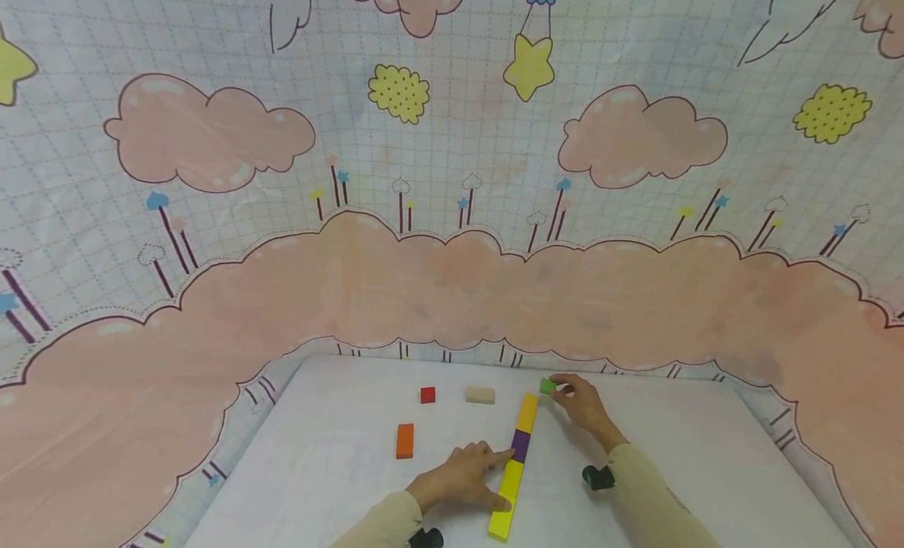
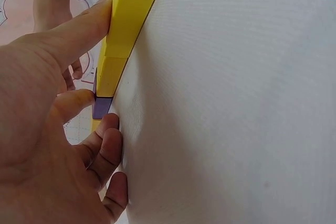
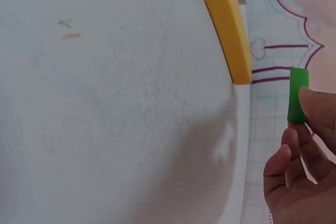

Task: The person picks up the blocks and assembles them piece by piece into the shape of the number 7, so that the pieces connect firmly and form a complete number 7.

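Note:
A straight row of blocks runs away from me: a yellow stretch, with a seam visible in the left wrist view, then a purple block and an orange-yellow block at the far end. My left hand lies along the row's left side. Its thumb touches the yellow part and its extended index finger touches the purple block; the other fingers are loosely bent. Just beyond the far end, my right hand pinches a small green block between thumb and fingers, held apart from the row.
Left of the row lie a red block, a beige block and an orange block. All stand on a white tabletop. A patterned cloth with clouds hangs behind the table.

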{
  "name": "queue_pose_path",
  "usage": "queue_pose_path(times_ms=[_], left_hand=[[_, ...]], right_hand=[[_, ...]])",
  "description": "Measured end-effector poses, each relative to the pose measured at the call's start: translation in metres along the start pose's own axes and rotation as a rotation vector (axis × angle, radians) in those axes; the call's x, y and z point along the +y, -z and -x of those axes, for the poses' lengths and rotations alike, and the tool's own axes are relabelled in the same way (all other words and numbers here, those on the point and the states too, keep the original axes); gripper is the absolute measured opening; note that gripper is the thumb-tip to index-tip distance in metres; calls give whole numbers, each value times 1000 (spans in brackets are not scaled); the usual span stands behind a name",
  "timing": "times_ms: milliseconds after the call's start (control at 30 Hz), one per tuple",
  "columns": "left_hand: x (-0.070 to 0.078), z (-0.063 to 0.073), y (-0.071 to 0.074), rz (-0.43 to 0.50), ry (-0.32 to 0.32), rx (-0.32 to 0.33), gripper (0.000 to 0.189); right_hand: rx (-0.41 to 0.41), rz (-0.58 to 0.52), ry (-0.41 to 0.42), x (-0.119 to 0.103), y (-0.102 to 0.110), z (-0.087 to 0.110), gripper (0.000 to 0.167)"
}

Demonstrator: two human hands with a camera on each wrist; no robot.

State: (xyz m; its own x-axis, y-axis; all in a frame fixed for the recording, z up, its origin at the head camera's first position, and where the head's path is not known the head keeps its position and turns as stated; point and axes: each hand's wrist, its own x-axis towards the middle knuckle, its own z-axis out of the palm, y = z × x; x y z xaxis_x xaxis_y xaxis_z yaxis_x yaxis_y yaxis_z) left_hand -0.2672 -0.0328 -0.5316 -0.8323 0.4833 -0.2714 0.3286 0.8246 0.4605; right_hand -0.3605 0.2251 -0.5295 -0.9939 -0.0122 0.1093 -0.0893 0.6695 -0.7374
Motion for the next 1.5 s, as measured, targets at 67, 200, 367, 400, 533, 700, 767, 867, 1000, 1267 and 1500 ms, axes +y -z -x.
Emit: queue_pose_path(times_ms=[67, 200, 367, 400, 533, 700, 767, 867, 1000, 1267, 1500], left_hand=[[0, 0, 0, -1, 3, -1, 74], [0, 1, 0, -5, 7, -1, 74], [1, 3, 1, -12, 12, 3, 73], [2, 3, 1, -9, 13, 2, 73], [1, 2, 0, 6, 15, -5, 73], [2, 1, 0, 4, 11, -10, 73], [2, 1, 1, -2, 7, -7, 73], [3, 1, 2, -13, 6, -3, 73], [2, 1, 2, -7, 14, -3, 73], [2, -1, 0, -12, 19, 2, 73], [2, 1, 1, -2, 29, -7, 72]], right_hand=[[0, -4, -3, -1, -3, 0, 34], [-4, -11, -6, -2, -8, -1, 34], [-12, -17, 14, -2, -12, -2, 34], [-9, -17, 17, -2, -13, -2, 34], [-3, -12, 28, -2, -17, -4, 33], [-17, -19, 5, -1, -19, -8, 34], [-22, -22, -13, -1, -21, -11, 34], [-21, -16, -12, -1, -22, -14, 34], [-16, -16, -13, -1, -23, -15, 33], [-13, -27, -46, 2, -27, -19, 34], [-23, -33, -47, -1, -28, -20, 34]])
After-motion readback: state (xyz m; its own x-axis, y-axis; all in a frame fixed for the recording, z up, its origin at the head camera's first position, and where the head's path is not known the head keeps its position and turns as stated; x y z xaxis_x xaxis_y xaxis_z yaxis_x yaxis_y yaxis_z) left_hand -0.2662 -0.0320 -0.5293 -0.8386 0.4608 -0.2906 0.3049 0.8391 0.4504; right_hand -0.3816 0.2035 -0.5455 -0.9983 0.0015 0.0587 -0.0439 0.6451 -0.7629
